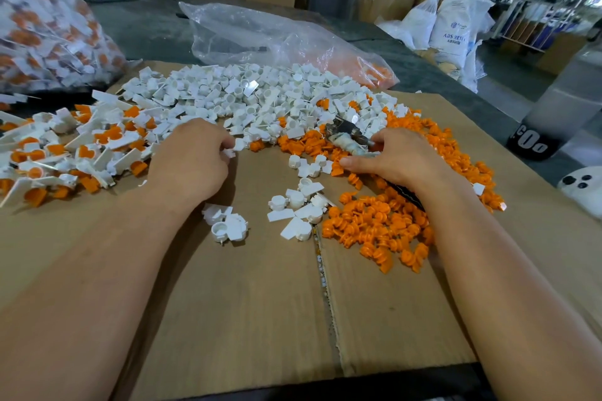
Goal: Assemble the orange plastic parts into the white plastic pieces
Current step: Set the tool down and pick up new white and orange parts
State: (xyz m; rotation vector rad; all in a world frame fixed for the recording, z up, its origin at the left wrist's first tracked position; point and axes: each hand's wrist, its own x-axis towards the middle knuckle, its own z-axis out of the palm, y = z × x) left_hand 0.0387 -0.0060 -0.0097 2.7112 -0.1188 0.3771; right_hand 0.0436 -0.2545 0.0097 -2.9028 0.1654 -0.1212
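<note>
A big heap of white plastic pieces (247, 98) lies across the far part of the cardboard sheet (247, 303). Orange plastic parts (381, 225) are piled to the right and under my right arm. Finished white-and-orange pieces (75, 150) are heaped at the left. My left hand (192, 163) rests at the edge of the white heap, its fingers pinched on a small white piece (230, 152). My right hand (397, 159) grips a metal tool with a wrapped handle (348, 137), which lies over the orange parts.
A clear plastic bag (277, 39) with some orange parts lies behind the heap. A full bag of finished pieces (42, 26) stands at the far left. A few loose white pieces (299, 202) lie mid-sheet. A white object with dark dots (583, 185) sits at the right edge.
</note>
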